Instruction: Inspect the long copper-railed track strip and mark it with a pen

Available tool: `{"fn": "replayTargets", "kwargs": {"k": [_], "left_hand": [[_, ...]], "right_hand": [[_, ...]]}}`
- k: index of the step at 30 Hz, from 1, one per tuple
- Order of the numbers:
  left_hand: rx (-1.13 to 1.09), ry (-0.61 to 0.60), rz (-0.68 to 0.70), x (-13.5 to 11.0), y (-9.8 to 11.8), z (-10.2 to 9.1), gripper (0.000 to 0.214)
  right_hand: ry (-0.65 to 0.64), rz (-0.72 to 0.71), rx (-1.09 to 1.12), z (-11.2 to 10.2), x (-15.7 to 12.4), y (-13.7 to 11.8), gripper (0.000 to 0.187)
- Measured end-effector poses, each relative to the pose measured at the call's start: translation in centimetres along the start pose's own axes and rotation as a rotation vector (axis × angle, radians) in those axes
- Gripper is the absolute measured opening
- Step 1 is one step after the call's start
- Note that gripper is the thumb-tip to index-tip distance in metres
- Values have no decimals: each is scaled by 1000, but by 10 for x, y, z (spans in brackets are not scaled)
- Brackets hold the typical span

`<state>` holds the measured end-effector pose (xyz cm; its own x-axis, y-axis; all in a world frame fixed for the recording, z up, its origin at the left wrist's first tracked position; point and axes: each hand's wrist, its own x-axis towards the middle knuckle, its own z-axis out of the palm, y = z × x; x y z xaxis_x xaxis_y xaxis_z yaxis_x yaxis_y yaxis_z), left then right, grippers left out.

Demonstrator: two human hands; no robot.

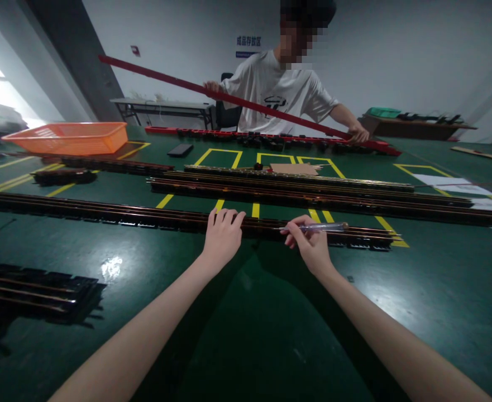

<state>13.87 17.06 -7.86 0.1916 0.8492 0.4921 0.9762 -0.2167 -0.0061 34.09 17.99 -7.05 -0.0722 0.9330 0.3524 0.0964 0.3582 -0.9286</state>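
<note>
A long black strip (115, 213) with copper-coloured rods along it lies across the green table in front of me. My left hand (224, 234) rests on the middle of this strip, fingers stretched over it and slightly apart. Held between the thumb and fingers of my right hand (310, 243) is a screwdriver (332, 227) with a clear handle. Its thin tip points left, low over the same strip, and I cannot tell whether it touches. The strip's right end, with the rod ends sticking out, lies just past my right hand.
More rod-lined strips (313, 195) lie behind, and another (32, 287) sits at near left. An orange basket (73, 139), a dark phone-like slab (180, 150), cardboard (295, 168) and paper (453, 184) are farther back. Across the table a person holds a long red bar (246, 102).
</note>
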Motion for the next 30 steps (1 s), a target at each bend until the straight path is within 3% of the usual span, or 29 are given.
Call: {"fn": "replayTargets", "kwargs": {"k": [6,20,30], "left_hand": [[2,-6,2,1,-1,1,37],[-117,-38,-14,0,-6,6,35],[-70,-30,-31,0,-2,3,37]], "right_hand": [[44,-8,0,-1,1,-1,18],[-4,-11,-37,-3,0,-1,18],[18,-15,-62,-1,1,1,17]]}}
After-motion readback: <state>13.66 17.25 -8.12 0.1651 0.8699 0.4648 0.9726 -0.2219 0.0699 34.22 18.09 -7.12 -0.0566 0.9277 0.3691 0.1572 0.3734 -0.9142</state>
